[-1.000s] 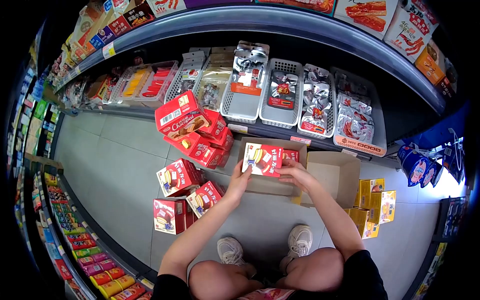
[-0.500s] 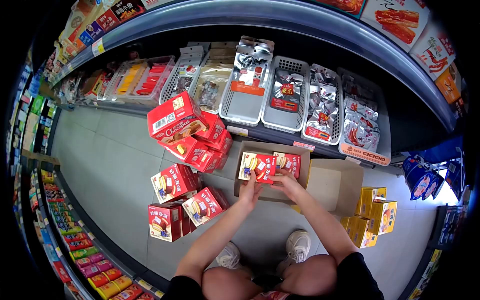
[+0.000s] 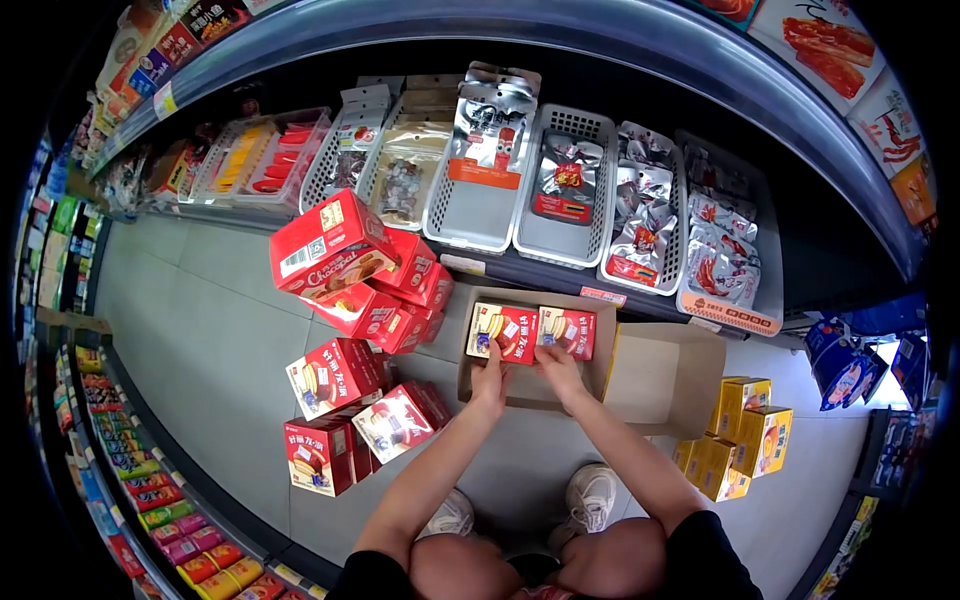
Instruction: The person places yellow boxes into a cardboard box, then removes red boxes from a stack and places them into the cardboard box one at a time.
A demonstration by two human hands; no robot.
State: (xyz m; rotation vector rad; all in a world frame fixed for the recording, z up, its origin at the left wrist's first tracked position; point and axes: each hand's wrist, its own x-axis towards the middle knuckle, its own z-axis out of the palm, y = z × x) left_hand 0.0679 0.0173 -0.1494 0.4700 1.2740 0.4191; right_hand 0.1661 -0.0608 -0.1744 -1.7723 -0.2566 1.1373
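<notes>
Two red-and-white snack boxes lie side by side in a cardboard carton (image 3: 470, 376) on the floor. My left hand (image 3: 490, 378) grips the lower edge of the left snack box (image 3: 503, 333), thumb on its top face. Between the two boxes, my right hand (image 3: 556, 366) has its fingertips at the near edge, close to the right snack box (image 3: 567, 332); whether it grips either is hard to tell. A second carton (image 3: 665, 375) stands right beside the first, with its bare bottom visible.
Red Chocopai boxes (image 3: 335, 245) are stacked left of the carton, with more red-and-white boxes (image 3: 335, 378) nearer me. Yellow boxes (image 3: 762, 440) stand at the right. Behind, a low shelf holds white baskets (image 3: 480, 215) of packets. My shoes (image 3: 590, 495) are close below.
The left snack box has moved left and off the right one, which now shows more fully. My right hand has shifted left along the near edge. The view has shifted slightly.
</notes>
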